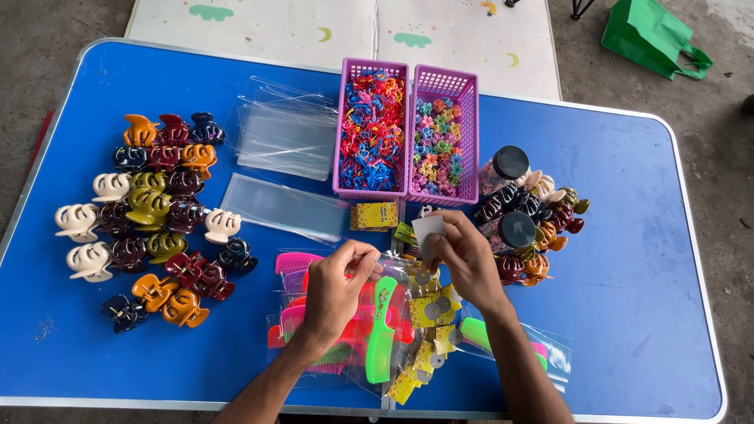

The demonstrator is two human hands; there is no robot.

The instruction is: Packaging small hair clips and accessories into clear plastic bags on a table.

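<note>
**Two hands over the comb packets**

Far left of both grips, the hair claws (149, 220) lie spread on the blue counter (644, 314). The left hand (334, 294) pinches a clear sleeve's edge, grip narrow, over the bagged combs (381, 330). Just right, the right hand (467, 259) pinches a small white card (428, 230), upright, nearer it than the left. Pink baskets (408, 129) sit beyond both grips.

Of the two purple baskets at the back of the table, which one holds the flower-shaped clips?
The right-hand purple basket, nearer the black-lidded jars. Its clips are pastel flower shapes; the left basket holds tangled red, blue and orange clips.
</note>
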